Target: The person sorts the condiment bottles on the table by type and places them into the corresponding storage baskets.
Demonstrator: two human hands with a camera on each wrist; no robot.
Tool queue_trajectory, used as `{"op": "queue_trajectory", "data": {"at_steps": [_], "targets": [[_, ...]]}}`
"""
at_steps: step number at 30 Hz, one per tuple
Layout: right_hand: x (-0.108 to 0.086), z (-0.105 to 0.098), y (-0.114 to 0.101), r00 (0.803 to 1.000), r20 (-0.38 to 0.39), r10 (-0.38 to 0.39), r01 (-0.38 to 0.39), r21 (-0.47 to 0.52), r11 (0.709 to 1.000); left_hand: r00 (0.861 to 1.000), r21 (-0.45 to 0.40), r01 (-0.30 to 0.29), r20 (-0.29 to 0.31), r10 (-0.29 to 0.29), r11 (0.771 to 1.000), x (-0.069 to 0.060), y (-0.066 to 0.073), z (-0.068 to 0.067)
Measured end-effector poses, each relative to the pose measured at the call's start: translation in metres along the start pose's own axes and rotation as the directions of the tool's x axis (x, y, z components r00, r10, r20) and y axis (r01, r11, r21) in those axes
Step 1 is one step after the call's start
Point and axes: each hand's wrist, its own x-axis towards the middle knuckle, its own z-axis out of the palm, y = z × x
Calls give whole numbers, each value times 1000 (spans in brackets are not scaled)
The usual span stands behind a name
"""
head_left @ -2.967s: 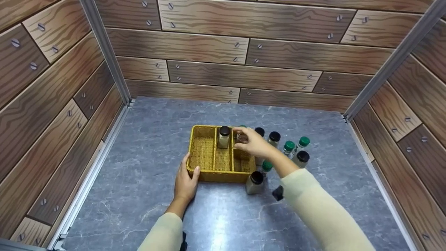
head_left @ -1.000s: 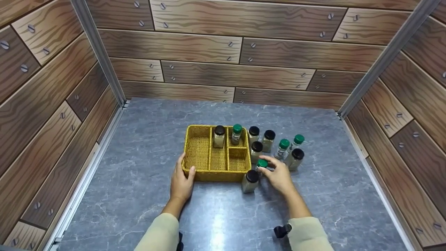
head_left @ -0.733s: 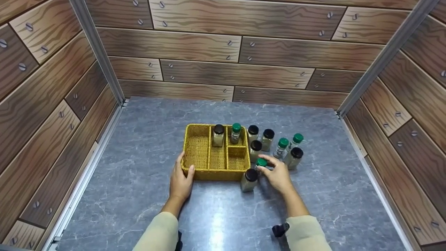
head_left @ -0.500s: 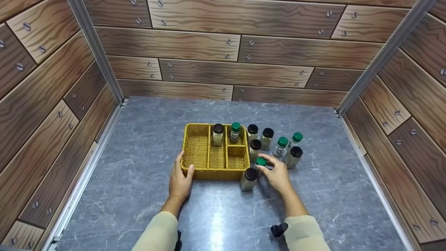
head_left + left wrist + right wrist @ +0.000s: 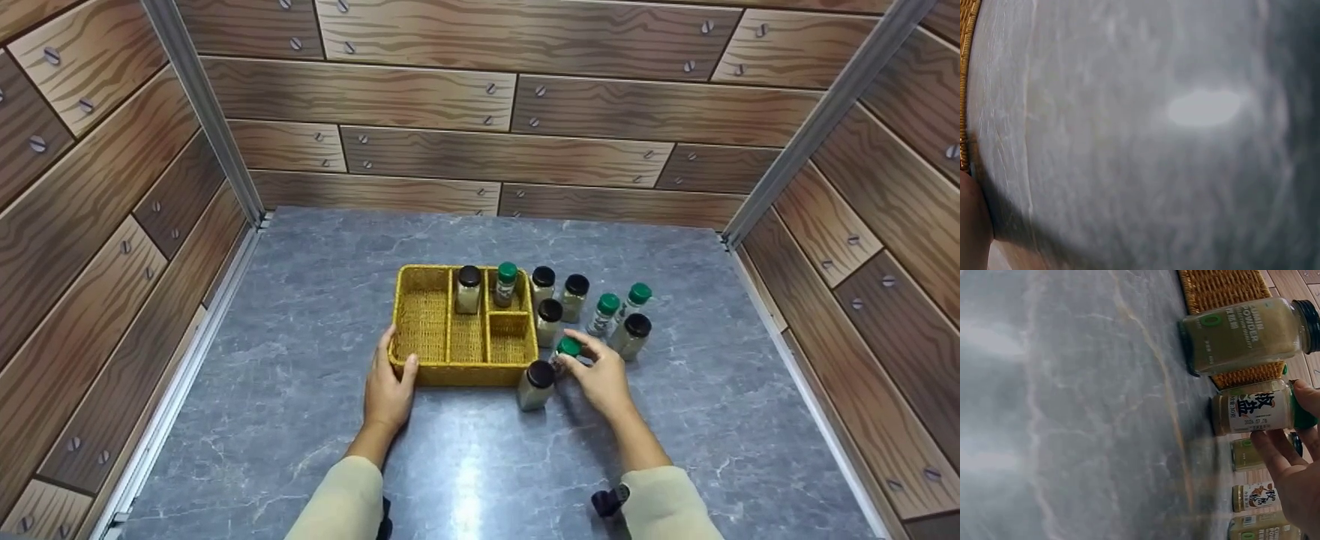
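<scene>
My left hand [image 5: 388,394] grips the near left corner of a yellow woven basket [image 5: 422,330], its thumb at the front rim and fingers along the left side. Between the thumb and fingers of my right hand [image 5: 606,381] is a small green-capped spice jar [image 5: 1255,410], pinched near its cap, just off the basket's near right corner. Inside the basket stand a black-capped spice jar [image 5: 468,291] in the middle section and a green-capped jar [image 5: 505,285] in the far right one. In the left wrist view only part of the hand [image 5: 972,219] and basket edge show.
A black-capped cumin powder jar [image 5: 535,386] stands at the basket's near right corner. Several more black-capped jars [image 5: 574,298] and two green-capped jars [image 5: 603,315] stand upright to its right. Wood-patterned walls [image 5: 420,94] enclose the grey marbled tabletop [image 5: 300,300].
My right hand has left the far right section, where a green-capped jar now stands, and gone to another green-capped jar. That jar has just shifted slightly right and tilted. My left hand stays put.
</scene>
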Motion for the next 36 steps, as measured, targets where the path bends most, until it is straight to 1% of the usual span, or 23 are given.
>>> {"op": "queue_trajectory", "data": {"at_steps": [4,8,12,16,19,25,29,32,36], "targets": [[6,-8,-9,1000,-21,2,-1,54,999,1000,-4,7,1,-7,1000,0,1,-1],[10,-20,-24,1000,-12,6,-5,93,996,1000,-9,6,3,-6,1000,0,2,-1],[13,-28,-37,1000,6,11,-12,76,997,1000,-12,-8,-2,8,1000,0,1,-1],[15,-32,-47,1000,22,2,-3,41,999,1000,-6,-14,-6,14,1000,0,0,-1],[17,-32,-53,999,30,-12,12,24,1000,1000,-8,-14,-5,14,1000,0,1,-1],[20,-30,-64,998,44,-51,50,31,998,1000,-8,-10,-1,10,1000,0,2,-1],[22,-27,-73,996,72,-44,42,29,999,1000,-12,-6,3,6,1000,-1,2,-1],[23,-22,-79,995,90,-35,35,6,999,1000,-11,-3,4,3,1000,-1,2,-1],[27,-14,-85,993,107,-59,62,-26,998,1000,-7,-1,1,1,1000,0,1,0]]}}
